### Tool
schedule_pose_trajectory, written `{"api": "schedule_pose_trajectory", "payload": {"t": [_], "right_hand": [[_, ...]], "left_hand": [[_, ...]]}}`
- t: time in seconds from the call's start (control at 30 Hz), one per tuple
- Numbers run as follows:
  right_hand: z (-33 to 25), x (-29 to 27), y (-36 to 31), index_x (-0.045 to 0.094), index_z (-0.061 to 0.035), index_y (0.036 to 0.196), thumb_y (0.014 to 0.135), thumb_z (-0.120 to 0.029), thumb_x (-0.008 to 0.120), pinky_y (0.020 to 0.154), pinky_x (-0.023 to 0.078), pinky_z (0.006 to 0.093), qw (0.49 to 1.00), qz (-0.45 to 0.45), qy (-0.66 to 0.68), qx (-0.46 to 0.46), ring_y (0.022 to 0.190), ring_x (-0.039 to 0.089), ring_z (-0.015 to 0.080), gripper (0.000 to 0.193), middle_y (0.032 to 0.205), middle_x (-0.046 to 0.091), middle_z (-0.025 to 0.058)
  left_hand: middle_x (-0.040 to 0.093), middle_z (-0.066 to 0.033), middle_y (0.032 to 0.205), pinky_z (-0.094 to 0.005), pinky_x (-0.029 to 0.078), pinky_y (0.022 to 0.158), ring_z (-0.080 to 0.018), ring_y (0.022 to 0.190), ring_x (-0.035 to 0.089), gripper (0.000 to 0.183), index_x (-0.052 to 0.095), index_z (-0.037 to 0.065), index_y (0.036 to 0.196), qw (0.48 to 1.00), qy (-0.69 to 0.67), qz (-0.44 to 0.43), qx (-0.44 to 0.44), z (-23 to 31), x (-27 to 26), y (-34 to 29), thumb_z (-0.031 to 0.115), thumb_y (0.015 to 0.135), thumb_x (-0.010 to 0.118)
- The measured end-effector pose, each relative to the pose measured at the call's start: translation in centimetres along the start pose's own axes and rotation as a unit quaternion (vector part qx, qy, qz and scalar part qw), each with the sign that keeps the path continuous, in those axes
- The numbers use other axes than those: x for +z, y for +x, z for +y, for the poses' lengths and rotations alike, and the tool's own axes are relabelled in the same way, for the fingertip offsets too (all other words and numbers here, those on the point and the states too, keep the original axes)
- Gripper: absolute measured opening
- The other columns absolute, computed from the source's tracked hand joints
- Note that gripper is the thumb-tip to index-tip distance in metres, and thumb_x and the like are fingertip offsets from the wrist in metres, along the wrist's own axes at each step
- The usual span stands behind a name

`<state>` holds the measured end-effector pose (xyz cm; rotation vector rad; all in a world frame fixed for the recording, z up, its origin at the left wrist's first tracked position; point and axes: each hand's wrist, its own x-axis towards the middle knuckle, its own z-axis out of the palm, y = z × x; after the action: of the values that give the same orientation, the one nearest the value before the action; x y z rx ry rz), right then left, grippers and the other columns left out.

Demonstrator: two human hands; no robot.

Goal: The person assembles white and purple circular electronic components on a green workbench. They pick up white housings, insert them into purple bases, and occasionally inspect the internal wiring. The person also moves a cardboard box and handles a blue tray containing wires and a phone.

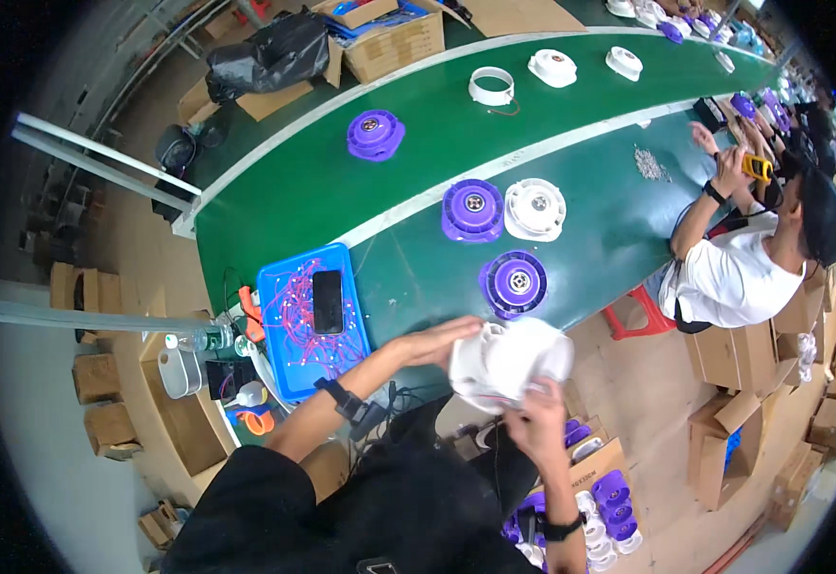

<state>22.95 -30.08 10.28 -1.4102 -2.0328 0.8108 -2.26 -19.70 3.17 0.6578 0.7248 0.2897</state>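
Note:
A white round plastic housing [512, 362], smeared a little by motion, is held over the near edge of the bench. My left hand [445, 342] supports it from the left, fingers stretched along its side. From below and to the right, my right hand [537, 421] grips its near rim. Just beyond it a purple round housing [515, 283] lies on the green bench. Farther off, another purple housing [473, 207] sits beside a white one [535, 209].
Left of my arm, a blue tray [359, 287] holds pink wires and a black phone [328, 302]. A green conveyor [284, 191] carries several parts along the far side. At right sits a co-worker [743, 258]. Below my right arm, a carton [598, 461] stands among purple and white parts.

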Motion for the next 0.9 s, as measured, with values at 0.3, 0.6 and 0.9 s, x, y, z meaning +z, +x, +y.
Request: {"api": "schedule_pose_trajectory", "payload": {"t": [0.3, 0.6, 0.9], "right_hand": [[-0.7, 11.6, 10.2, 0.063, -0.0053, 0.099, 0.079, -0.004, 0.064, 0.095, 0.044, 0.0461, 0.98, -0.121, -0.106, -0.117, 0.087, 0.066, 0.0286, 0.019, 0.083, 0.067, 0.0131], [3.2, 12.1, 7.9, 0.059, -0.0035, 0.106, 0.086, -0.014, 0.063, 0.076, 0.053, 0.0539, 0.948, -0.295, -0.107, 0.046, 0.09, 0.065, 0.0434, 0.023, 0.096, 0.066, 0.0219], [4.5, 14.8, 8.2, 0.062, -0.0083, 0.111, 0.071, -0.009, 0.068, 0.08, 0.053, 0.0531, 0.931, -0.342, -0.103, 0.077, 0.092, 0.065, 0.0425, 0.041, 0.101, 0.065, 0.0202]], "left_hand": [[0.061, -0.0115, 0.121, -0.0346, 0.052, 0.096, -0.0236, 0.115, 0.06, 0.048, 0.051, 0.004, 0.134, 0.885, -0.2, 0.344, 0.241, -6.0, -12.3, -1.0, 0.012, 0.089, 0.066], [0.067, -0.0231, 0.109, -0.0369, 0.061, 0.061, -0.0267, 0.074, 0.072, 0.077, 0.031, -0.005, 0.144, 0.848, 0.092, 0.509, 0.115, -4.3, -18.5, -1.8, 0.024, 0.087, 0.073], [0.055, -0.0258, 0.122, -0.0486, 0.063, 0.079, -0.0373, 0.09, 0.071, 0.068, 0.024, 0.0, 0.143, 0.816, -0.296, 0.41, 0.28, 0.4, -25.0, -5.2, 0.023, 0.094, 0.066]]}}
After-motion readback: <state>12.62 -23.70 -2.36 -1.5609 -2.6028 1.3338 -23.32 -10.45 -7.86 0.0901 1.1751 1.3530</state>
